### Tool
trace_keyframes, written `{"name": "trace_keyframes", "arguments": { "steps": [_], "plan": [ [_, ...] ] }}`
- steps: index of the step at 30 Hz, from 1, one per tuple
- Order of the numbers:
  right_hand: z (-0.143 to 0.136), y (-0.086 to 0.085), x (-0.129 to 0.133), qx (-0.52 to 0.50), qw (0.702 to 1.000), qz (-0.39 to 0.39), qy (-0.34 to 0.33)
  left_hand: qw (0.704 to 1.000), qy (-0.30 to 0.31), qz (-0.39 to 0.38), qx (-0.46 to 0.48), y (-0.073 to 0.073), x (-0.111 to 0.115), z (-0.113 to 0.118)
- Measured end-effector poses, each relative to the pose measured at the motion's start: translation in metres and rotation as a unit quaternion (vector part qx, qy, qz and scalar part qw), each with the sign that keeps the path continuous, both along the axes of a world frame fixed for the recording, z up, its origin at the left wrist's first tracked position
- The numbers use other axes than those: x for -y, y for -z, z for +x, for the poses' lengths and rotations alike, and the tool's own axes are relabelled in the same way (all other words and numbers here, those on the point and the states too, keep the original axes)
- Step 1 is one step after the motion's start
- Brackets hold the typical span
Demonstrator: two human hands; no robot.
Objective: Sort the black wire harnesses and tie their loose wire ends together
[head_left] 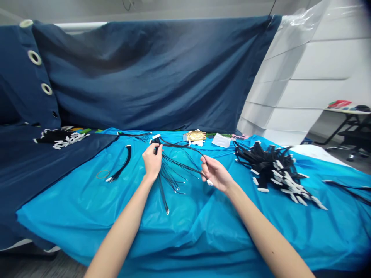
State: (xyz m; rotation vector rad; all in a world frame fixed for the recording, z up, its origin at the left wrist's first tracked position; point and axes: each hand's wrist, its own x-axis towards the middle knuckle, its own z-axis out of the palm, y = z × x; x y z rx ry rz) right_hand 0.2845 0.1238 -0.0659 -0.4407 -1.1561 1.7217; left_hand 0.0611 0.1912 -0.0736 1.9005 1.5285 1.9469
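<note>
My left hand is closed around the bunched end of a black wire harness, near a white connector. Thin black wires fan out below it over the blue cloth, some ending in small bright tips. To the right, my right hand pinches some of these black wires between thumb and fingers. A white connector shows at the lower edge of its fingers. Left of my left hand, a short black cable bundle with white ends lies on the cloth.
A large heap of black cables with white connectors lies on the right. Another pile sits on the dark cloth at far left. A rubber band, a gold packet and a white packet lie around. Dark blue curtain hangs behind.
</note>
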Motion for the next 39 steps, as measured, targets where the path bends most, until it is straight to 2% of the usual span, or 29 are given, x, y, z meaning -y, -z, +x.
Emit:
{"name": "trace_keyframes", "arguments": {
  "steps": [6, 12, 18, 27, 32, 36, 39],
  "plan": [
    [0.002, 0.001, -0.006, -0.008, 0.997, -0.035, 0.062, 0.982, 0.140, -0.055, 0.118, -0.004, 0.005, 0.010],
    [0.002, 0.005, -0.009, 0.049, 0.993, -0.006, 0.104, 0.912, 0.237, -0.115, 0.313, -0.005, -0.001, 0.010],
    [-0.003, 0.007, -0.003, 0.200, 0.974, 0.072, 0.072, 0.884, 0.244, -0.147, 0.369, -0.014, 0.005, 0.009],
    [-0.008, 0.010, 0.000, 0.318, 0.941, 0.105, 0.040, 0.896, 0.237, -0.147, 0.345, -0.015, 0.005, 0.006],
    [-0.006, 0.011, -0.001, 0.339, 0.920, 0.182, 0.075, 0.905, 0.249, -0.141, 0.314, -0.015, 0.005, 0.006],
    [-0.004, 0.013, -0.005, 0.366, 0.896, 0.218, 0.128, 0.907, 0.249, -0.139, 0.309, -0.014, 0.004, 0.006],
    [-0.003, 0.017, -0.009, 0.373, 0.883, 0.246, 0.142, 0.908, 0.254, -0.133, 0.305, -0.012, 0.002, 0.004]
  ]
}}
